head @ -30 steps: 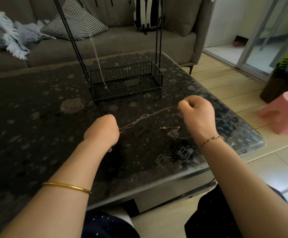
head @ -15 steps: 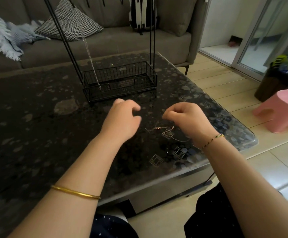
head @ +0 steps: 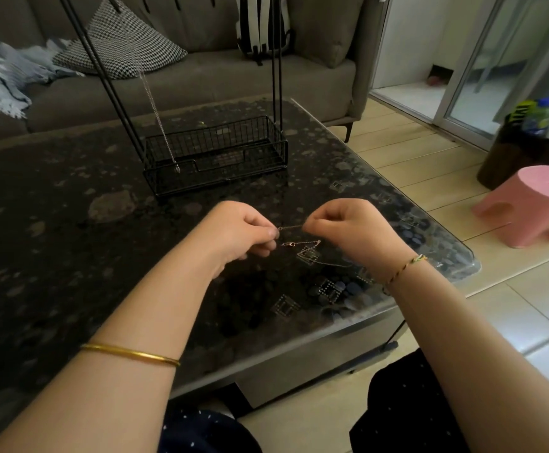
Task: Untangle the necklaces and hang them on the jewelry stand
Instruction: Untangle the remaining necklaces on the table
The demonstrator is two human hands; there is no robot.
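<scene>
Untangling: the work is done by two bare forearms reached over the table's near edge, with a gold bangle worn on the left and a braided bracelet on the right.
Left hand: the fingers are curled in, and one end of a fine chain is pinched between thumb and forefinger.
Right hand: it is clenched likewise, with the chain's other end pinched at the fingertips, so that a short span is held taut just above the table.
Second necklace: a rose-coloured chain with its clasp is seen lying on the dark glass directly beneath the hands; whether it is caught up with the held chain cannot be told.
Step in hand: separation is judged to be under way, and the held chain is not yet hung.
Next move: the held chain would need to be lifted free of the one below, opened out and carried forward to the stand's top bar, which is cut off by the frame.
Jewelry stand: a black wire basket with tall rods is set mid-table, well apart from the hands.
Hung necklace: one silver chain is already draped from above, its pendant dangling at the basket's left front.
Sofa: grey cushions are seen behind.
</scene>
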